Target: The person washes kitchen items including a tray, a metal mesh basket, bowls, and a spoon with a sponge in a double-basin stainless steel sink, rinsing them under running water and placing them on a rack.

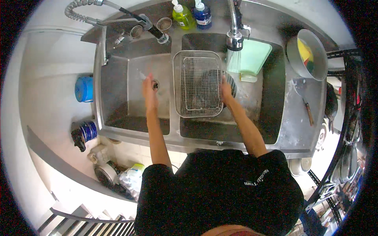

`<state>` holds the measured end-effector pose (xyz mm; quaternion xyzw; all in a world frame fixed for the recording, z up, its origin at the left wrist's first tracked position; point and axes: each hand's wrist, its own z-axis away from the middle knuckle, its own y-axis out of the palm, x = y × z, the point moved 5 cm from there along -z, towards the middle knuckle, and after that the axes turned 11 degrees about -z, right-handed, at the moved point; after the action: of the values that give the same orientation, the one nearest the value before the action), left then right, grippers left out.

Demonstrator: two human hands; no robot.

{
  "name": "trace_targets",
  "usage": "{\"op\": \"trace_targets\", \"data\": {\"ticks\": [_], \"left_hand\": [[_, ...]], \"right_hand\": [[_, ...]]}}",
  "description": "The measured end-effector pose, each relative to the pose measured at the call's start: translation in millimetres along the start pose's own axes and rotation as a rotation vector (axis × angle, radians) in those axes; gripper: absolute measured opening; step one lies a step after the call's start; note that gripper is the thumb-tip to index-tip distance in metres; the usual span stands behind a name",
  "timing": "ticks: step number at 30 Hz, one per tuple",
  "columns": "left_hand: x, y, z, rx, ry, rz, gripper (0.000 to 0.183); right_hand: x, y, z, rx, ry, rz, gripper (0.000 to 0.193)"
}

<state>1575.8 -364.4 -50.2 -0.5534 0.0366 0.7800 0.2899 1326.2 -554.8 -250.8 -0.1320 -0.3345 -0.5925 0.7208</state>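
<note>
A rectangular wire mesh basket (201, 110) rests over the divider side of the right sink basin. My right hand (226, 89) grips its right rim, with the fingers partly hidden at the edge. My left hand (149, 91) is apart from the basket, over the left basin beside the drain (156, 85). Its fingers look stretched out and nothing shows in them. Just right of the basket, water runs from a spray faucet (234, 41). Behind that stream a pale green plastic tray (256, 57) leans in the right basin. A dark round thing behind my right hand is mostly hidden.
A second spray faucet (161, 37) hangs over the left basin. Yellow-green (183, 16) and blue (202, 16) pump bottles stand at the back. On the right counter are a metal bowl (293, 59) holding sponges and a wooden-handled utensil (308, 112).
</note>
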Motion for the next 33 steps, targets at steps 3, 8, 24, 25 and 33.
{"op": "trace_targets", "data": {"ticks": [3,8,24,25,33], "left_hand": [[16.5,-6.9,3.8,0.004,0.005,-0.030,0.047],[25.6,11.8,5.0,0.070,0.001,-0.061,0.045],[24.6,175.2,33.6,0.385,0.021,-0.025,0.051],[12.2,194.1,40.7,0.490,-0.059,0.096,0.051],[-44.1,277.3,62.8,0.905,0.249,0.002,0.039]], "right_hand": [[-16.7,-5.2,-12.9,-0.045,-0.041,0.219,0.064],[-18.5,-18.8,-30.3,-0.025,-0.231,0.117,0.058],[61.6,-93.0,46.6,-0.081,-0.225,-0.056,0.057],[66.3,-109.2,44.2,-0.079,-0.253,-0.033,0.056],[64.1,-167.9,16.2,-0.034,-0.181,-0.485,0.037]]}}
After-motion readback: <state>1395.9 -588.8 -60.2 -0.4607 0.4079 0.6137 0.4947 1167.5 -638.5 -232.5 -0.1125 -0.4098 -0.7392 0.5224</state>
